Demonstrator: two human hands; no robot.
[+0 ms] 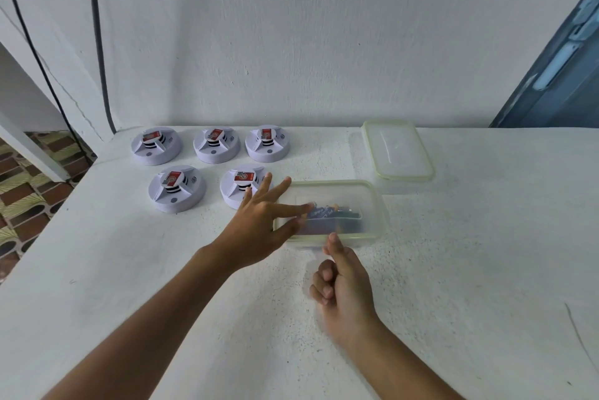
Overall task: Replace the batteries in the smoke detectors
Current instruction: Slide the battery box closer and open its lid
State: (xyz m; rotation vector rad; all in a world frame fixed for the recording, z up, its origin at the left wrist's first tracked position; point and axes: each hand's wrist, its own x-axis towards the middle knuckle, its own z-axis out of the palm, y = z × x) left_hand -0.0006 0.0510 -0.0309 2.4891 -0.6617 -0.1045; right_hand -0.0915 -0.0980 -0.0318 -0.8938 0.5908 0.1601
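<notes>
Several white round smoke detectors with red labels lie on the white counter in two rows; the nearest [239, 185] is partly hidden behind my left hand. A clear plastic box [372, 205] right of them holds batteries [334, 215], blurred through the plastic. My left hand [259, 221] reaches over the box's left rim with fingers spread, one fingertip inside near the batteries, holding nothing. My right hand [340, 283] rests in front of the box, fingers curled, thumb tip touching its near rim.
The box's clear lid [400, 150] lies on the counter behind it, near the white wall. The counter [453, 270] ends on the left, with patterned floor tiles [29, 192] below. Two black cables [97, 43] run down the wall at the left. A blue door [557, 82] stands at the right.
</notes>
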